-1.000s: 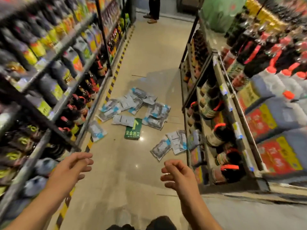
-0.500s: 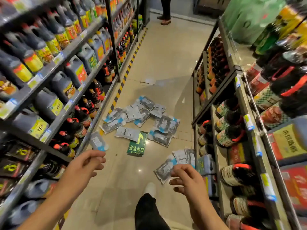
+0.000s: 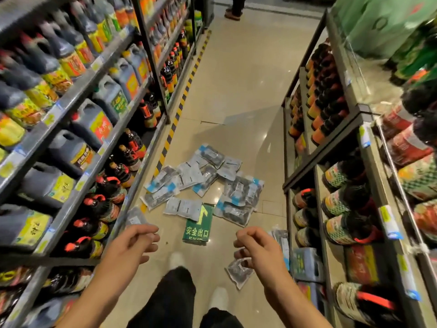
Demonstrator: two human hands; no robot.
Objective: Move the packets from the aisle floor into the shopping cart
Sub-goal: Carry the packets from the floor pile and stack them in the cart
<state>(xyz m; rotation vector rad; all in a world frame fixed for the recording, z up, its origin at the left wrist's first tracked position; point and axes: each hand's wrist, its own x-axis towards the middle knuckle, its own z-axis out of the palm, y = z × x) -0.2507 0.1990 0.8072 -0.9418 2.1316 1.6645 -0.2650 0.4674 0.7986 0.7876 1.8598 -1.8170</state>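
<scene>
1. Glossy beige tiles are forming the aisle floor (image 3: 236, 86), which is running between two tall metal shelf racks towards the far end.
2. Both hands are hovering empty above the floor: the left hand (image 3: 132, 245) is hanging with loosely curled fingers, and the right hand (image 3: 257, 247) is doing the same, gripping nothing.
3. One clear plastic packet of dark contents (image 3: 238, 272) is lying flat on the tiles just below the right hand, partly hidden by it, and another such packet (image 3: 281, 240) is lying just beside the foot of the right rack.
4. Further ahead, the main heap of flat clear-and-white packets with blue corners (image 3: 203, 183) is spreading across the middle of the aisle, many overlapping, some showing white labelled backs and others dark contents.
5. One white packet is overlapping the top edge of a green floor sign with a yellow arrow and white characters (image 3: 197, 228), which is lying flat between the heap and the hands.
6. A single greyish packet (image 3: 137, 217) is resting against the base of the left rack.
7. Dark-trousered legs and white shoes (image 3: 177, 259) are showing between the arms.
8. A yellow-and-black striped strip (image 3: 184, 91) is edging the left shelf rack of dark jugs and bottles (image 3: 78, 129); the right shelf rack of red-capped bottles (image 3: 343, 185) is bordering the other side.
9. Open tile is lying beyond the heap, where another person's feet (image 3: 233, 15) are standing at the far end.
</scene>
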